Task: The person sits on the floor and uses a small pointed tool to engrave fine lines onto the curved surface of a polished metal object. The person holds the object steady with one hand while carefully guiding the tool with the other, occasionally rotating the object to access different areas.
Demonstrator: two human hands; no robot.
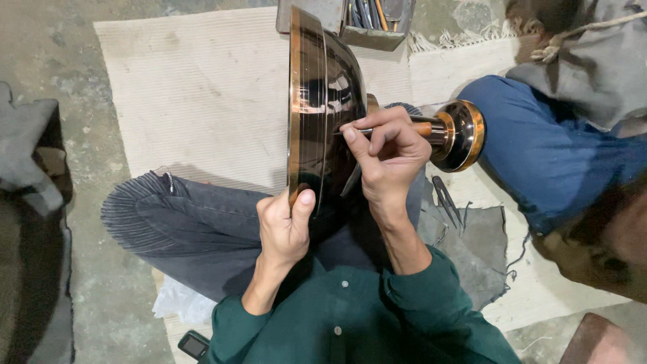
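A large dark polished metal bowl (323,101) with a copper-coloured rim and a round foot (461,135) lies on its side across my lap. My left hand (286,226) grips the rim at the bottom, thumb on the edge. My right hand (387,152) pinches a thin metal engraving tool (350,131) like a pen, with its tip against the bowl's dark outer wall near the stem.
A box of metal tools (374,20) stands at the top edge of the beige mat (202,94). Another person in blue trousers (546,148) sits at the right. A pair of dividers (446,199) lies on grey cloth. A dark bundle (30,202) sits at left.
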